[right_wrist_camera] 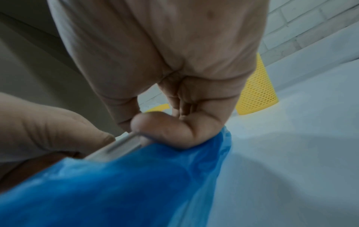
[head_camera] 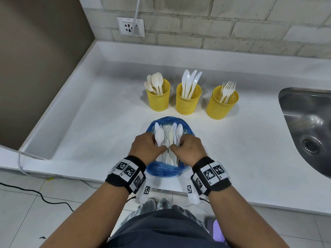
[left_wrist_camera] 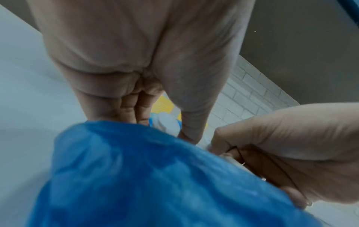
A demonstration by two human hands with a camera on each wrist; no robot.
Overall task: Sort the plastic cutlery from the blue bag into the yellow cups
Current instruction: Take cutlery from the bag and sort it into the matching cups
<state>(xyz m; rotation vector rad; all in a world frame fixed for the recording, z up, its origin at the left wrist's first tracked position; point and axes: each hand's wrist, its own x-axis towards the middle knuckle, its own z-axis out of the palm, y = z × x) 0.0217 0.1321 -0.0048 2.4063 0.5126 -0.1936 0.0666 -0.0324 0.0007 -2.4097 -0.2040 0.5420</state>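
3 cups [head_camera: 188,99] stand in a row on the counter [head_camera: 89,122], behind the bag [head_camera: 164,170]. A sink [head_camera: 308,122] lies to the right. Cutlery [head_camera: 168,140] lies in the bag.

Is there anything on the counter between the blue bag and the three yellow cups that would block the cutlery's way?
Nothing visible does. The counter between the blue bag and the yellow cups is bare; both the left hand and right hand are already on the cutlery.
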